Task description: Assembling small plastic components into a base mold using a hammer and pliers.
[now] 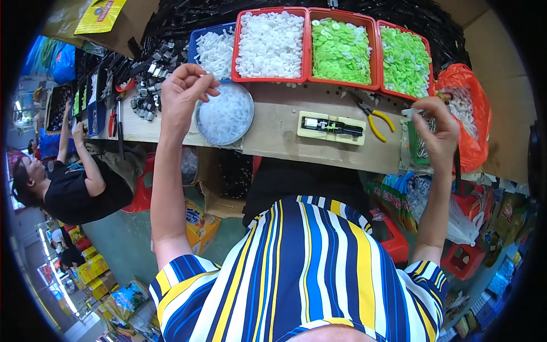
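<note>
My left hand (183, 94) is raised over the left edge of a round metal tray (249, 133) of small translucent plastic pieces. Thumb and fingertips are pinched together; what they hold, if anything, is too small to make out. On the right, my right hand (437, 134) hovers above a green tray (411, 142) of metal screws or pins. Its thumb and forefinger close around something small and whitish that I cannot name. Between the hands, a cream fixture block (303, 137) lies on the bench with a black-and-silver mechanical part (336, 126) in it, touched by neither hand.
Red bins hold white pieces (270, 45) and green discs (340, 51); a blue bin (196, 35) stands beside them. Yellow-handled pliers (380, 126) lie right of the fixture. Metal clips (149, 97) pile up leftward. A red plastic bag (481, 149) sits rightmost. A co-worker (80, 185) works at left.
</note>
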`<state>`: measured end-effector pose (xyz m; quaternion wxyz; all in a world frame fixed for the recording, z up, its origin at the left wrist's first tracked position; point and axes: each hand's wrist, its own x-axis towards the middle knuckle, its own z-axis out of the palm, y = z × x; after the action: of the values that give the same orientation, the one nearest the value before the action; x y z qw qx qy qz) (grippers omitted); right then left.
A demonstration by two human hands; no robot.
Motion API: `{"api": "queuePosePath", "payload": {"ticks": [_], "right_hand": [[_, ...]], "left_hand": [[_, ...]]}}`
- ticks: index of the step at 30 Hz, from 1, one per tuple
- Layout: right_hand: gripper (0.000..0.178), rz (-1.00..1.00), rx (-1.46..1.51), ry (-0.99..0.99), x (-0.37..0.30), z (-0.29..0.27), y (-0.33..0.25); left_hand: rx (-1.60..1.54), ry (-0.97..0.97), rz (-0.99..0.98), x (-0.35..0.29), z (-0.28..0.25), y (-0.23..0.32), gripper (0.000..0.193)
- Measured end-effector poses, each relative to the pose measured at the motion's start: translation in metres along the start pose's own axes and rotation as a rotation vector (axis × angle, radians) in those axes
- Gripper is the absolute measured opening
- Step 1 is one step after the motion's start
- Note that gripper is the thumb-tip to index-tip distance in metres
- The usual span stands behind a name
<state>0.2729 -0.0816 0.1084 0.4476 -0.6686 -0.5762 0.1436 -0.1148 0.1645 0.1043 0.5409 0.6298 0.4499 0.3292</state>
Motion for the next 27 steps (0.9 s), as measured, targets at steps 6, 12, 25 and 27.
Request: {"api": "queuePosePath", "payload": {"ticks": [6,12,25,27], "right_hand": [[0.015,-0.032,-0.068,-0.136,-0.024,0.046,0.004],[0.014,0.014,-0.130,-0.200,-0.036,0.060,0.019],[0.014,0.284,0.599,0.112,-0.029,0.086,-0.026],[0.014,0.278,0.642,0.106,-0.030,0.102,-0.034]], "left_hand": [[0.451,0.098,0.247,-0.020,-0.010,-0.025,0.011],[0.831,0.104,0.509,-0.032,-0.002,-0.042,0.011],[-0.289,0.068,0.029,-0.056,0.059,-0.016,0.014],[-0.438,-0.006,-0.018,-0.060,0.081,-0.019,0.015]]}}
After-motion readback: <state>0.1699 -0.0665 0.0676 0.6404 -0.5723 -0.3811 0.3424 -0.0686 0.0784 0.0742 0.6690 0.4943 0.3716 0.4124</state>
